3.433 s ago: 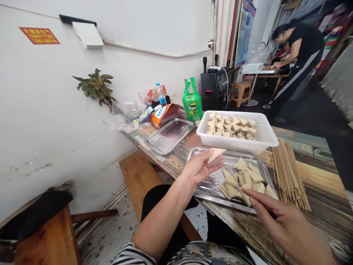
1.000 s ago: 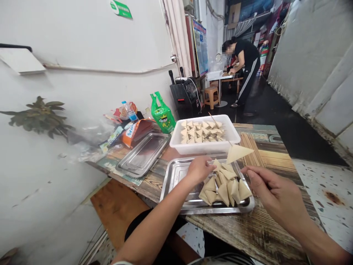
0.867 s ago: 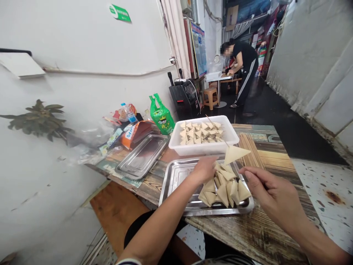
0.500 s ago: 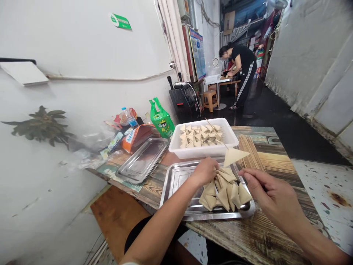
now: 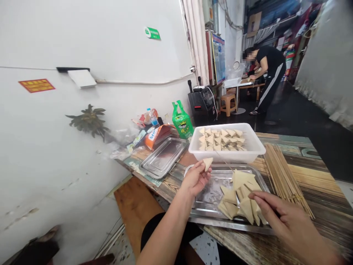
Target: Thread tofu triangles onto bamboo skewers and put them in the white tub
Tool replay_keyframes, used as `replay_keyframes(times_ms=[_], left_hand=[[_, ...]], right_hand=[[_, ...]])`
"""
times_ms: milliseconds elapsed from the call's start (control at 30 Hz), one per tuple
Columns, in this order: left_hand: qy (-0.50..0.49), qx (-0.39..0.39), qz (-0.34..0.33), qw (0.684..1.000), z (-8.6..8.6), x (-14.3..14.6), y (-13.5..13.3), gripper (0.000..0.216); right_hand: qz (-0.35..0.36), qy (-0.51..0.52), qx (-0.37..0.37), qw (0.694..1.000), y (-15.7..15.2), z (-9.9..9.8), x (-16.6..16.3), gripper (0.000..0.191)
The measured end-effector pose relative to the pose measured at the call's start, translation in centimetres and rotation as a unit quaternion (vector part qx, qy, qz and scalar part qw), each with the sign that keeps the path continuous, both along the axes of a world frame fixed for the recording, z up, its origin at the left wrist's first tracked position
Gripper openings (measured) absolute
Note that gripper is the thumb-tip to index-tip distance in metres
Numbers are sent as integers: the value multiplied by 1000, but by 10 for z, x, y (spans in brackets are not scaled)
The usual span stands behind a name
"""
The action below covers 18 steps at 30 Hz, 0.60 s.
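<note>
My left hand (image 5: 195, 178) pinches a small cream folded triangle (image 5: 208, 163), like bean-curd sheet, above the left part of the metal tray (image 5: 206, 213). In my right hand (image 5: 278, 211), thumb and forefinger close on the near end of a thin bamboo skewer (image 5: 226, 162), which points up and to the left. One larger folded triangle (image 5: 243, 178) is threaded on that skewer. Below it, several loose triangles (image 5: 229, 210) lie heaped on the tray's right side. Behind the tray stands a white plastic tub (image 5: 227, 157) with rows of skewered triangles.
A bundle of bare skewers (image 5: 286, 176) lies right of the tray. Another metal tray (image 5: 162, 158), an orange package (image 5: 157, 135) and a green bag (image 5: 182, 123) are to the left. Farther back, a person (image 5: 268, 70) bends over a small table (image 5: 234, 84).
My left hand has lifted away from the heap, to the left, with a triangle in its fingers. My right hand has lowered the loaded skewer nearer the tray. The view has swung left.
</note>
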<state>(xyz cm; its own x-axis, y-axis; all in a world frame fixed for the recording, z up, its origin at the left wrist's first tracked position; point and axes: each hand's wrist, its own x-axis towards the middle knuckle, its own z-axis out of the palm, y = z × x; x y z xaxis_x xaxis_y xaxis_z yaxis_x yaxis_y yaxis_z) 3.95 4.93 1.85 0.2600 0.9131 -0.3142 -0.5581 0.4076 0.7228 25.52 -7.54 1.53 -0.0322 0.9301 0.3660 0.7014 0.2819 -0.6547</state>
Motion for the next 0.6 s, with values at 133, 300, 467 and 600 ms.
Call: replay_keyframes(times_ms=[133,300,467,600], left_hand=[[0,-27,13,1000,4,-5,-4,24],[1,-10,76,997,7,-9,-6,26],[-111,-13,55,992,-2,-12,1,15],[-164,-81,58,981,0,-12,5,12]], right_hand=[[7,-12,3,1000,2,-6,-1,26],[2,-21,-12,1000,2,-9,1,27],[9,-50,23,998,3,-14,3,27],[16,-73,43,996,5,-15,3,25]])
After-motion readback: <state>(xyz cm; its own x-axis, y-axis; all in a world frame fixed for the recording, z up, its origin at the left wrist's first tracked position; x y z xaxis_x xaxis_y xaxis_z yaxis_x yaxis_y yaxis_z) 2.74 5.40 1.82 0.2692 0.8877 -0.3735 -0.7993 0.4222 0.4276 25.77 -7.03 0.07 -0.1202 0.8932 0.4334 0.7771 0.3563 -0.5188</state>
